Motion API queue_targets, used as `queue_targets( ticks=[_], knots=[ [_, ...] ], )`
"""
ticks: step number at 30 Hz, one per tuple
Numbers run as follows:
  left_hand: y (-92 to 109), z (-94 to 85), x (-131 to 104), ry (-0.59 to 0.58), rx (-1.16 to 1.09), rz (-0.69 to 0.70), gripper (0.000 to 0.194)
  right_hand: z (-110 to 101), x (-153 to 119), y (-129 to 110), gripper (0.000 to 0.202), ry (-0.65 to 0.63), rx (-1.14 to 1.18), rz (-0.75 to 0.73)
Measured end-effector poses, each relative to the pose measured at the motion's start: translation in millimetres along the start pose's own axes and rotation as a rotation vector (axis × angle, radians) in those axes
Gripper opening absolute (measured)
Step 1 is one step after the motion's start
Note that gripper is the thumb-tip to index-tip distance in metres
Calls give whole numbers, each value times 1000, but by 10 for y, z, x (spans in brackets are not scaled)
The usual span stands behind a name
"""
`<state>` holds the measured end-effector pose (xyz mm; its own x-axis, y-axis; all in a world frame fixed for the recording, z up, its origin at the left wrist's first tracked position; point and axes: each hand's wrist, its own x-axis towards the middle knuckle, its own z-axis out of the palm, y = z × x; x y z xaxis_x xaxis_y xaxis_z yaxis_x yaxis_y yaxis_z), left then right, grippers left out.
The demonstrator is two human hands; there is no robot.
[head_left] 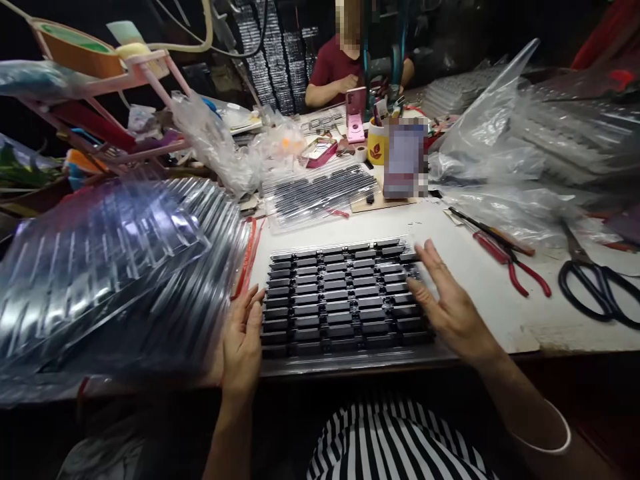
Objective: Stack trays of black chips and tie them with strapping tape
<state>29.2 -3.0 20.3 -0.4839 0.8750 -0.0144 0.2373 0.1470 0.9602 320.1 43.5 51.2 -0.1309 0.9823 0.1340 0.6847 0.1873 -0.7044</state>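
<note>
A clear plastic tray (pixel 350 358) lies at the table's front edge, filled with rows of small black rectangular parts (pixel 334 295). My left hand (pixel 243 337) is at the tray's left side, thumb up and fingers curled against the edge. On the opposite side, my right hand (pixel 447 303) has its thumb over the rim near the parts and its fingers stretched along the outer edge. The tray is held between both hands; the fingertips under its sides are partly hidden.
Clear ridged trays (pixel 115 280) pile up on the left. Red-handled pliers (pixel 515 267) and black scissors (pixel 600 287) lie right. Behind are another filled tray (pixel 320 193), a phone (pixel 404 160), a yellow cup (pixel 376 143) and plastic bags (pixel 490 140). A person (pixel 333 70) sits opposite.
</note>
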Motion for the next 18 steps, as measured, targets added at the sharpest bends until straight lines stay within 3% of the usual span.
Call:
queue_targets(
  ticks=[3, 6, 8, 11, 14, 18],
  knots=[
    [32, 13, -36, 2, -31, 12, 43, 15, 126, 53, 65, -20, -14, 10],
    [21, -13, -27, -20, -69, 18, 41, 12, 203, 106, 60, -90, 27, -92],
    [0, -43, 32, -45, -106, 2, 42, -32, 227, 198, 57, -8, 27, -127],
    [-8, -55, 184, -77, -129, -5, 44, -110, 235, 415, 54, 148, -47, -29],
    [21, -1, 329, -109, -94, 33, 42, -113, 190, 574, 50, 107, -28, 84],
    [40, 88, 381, -50, -82, 55, 37, -44, 108, 545, 42, 70, 100, 92]
  ],
)
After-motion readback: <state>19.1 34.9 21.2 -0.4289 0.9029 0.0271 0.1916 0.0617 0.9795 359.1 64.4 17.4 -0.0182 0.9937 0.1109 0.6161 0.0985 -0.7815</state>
